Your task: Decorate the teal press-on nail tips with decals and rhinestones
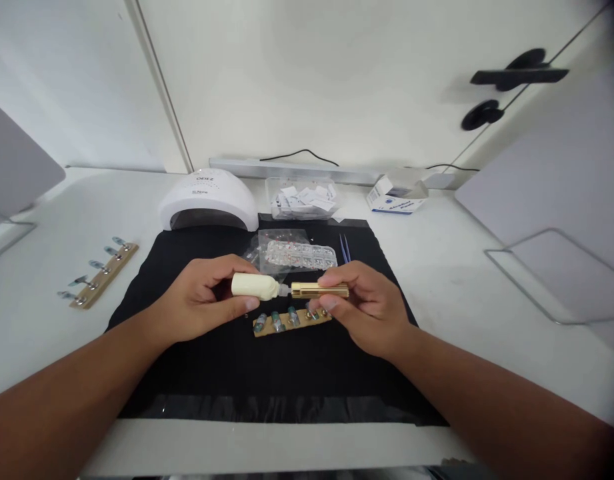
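Cream bottle (254, 285) and gold cap (319, 290) are meeting end to end in our two hands, held level just above the black mat (187, 380) in the middle of the white tabletop (461, 280). We are closing our left hand (207, 307) around the bottle body, thumb on top, fingers curled beneath. We are pinching the gold cap with our right hand (369, 310), fingertips tight along its length. The grey neck of the bottle is showing between the two parts, so we are judging the cap as not fully seated; whether it is going on or coming off, we cannot tell.

Just near of the hands, a tan strip of nail tips (291, 321) is lying on the mat, its tips looking already coated in grey-blue. A second strip (97, 275) is lying well apart on the left. Far of the hands, a clear gem tray (301, 253) and blue tweezers (345, 248) are resting on the mat, untouched. A white nail lamp (208, 200) is sitting at the far left edge of the mat.
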A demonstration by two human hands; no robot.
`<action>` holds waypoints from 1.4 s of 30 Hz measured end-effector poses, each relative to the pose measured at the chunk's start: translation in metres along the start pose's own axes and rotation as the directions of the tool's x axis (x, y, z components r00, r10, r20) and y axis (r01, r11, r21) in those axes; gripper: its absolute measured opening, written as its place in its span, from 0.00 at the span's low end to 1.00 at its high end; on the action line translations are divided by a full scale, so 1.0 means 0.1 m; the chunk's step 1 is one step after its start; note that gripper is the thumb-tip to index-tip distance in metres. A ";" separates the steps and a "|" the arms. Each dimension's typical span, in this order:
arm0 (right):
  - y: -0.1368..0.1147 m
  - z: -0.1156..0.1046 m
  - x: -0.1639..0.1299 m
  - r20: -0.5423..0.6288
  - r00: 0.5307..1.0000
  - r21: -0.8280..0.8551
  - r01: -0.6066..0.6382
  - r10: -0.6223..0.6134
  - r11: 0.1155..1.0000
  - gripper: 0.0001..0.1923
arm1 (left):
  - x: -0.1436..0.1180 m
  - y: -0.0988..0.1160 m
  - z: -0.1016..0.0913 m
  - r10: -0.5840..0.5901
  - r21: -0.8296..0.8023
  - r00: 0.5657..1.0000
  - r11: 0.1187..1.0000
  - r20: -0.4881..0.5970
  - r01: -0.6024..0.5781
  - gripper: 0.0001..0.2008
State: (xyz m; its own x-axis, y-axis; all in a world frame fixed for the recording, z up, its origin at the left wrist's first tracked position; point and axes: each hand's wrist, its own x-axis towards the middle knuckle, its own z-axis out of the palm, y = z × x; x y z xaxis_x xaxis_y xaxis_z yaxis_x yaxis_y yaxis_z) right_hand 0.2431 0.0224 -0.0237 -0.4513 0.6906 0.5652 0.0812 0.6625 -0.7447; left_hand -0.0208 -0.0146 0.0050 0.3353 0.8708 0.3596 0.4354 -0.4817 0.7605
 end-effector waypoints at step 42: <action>-0.16 0.05 0.05 0.327 0.853 -0.250 0.494 -0.408 0.833 0.00 | 0.04 -0.10 -0.03 -0.143 0.025 0.983 0.989 -0.112 0.147 0.12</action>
State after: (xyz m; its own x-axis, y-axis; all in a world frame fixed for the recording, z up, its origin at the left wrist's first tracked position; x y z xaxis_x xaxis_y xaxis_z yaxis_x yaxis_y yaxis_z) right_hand 0.2351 0.0140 -0.0112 -0.7086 0.2238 0.6692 0.0665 0.9653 -0.2524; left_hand -0.0263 -0.0063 0.0000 0.1742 0.9362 0.3052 0.5003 -0.3511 0.7915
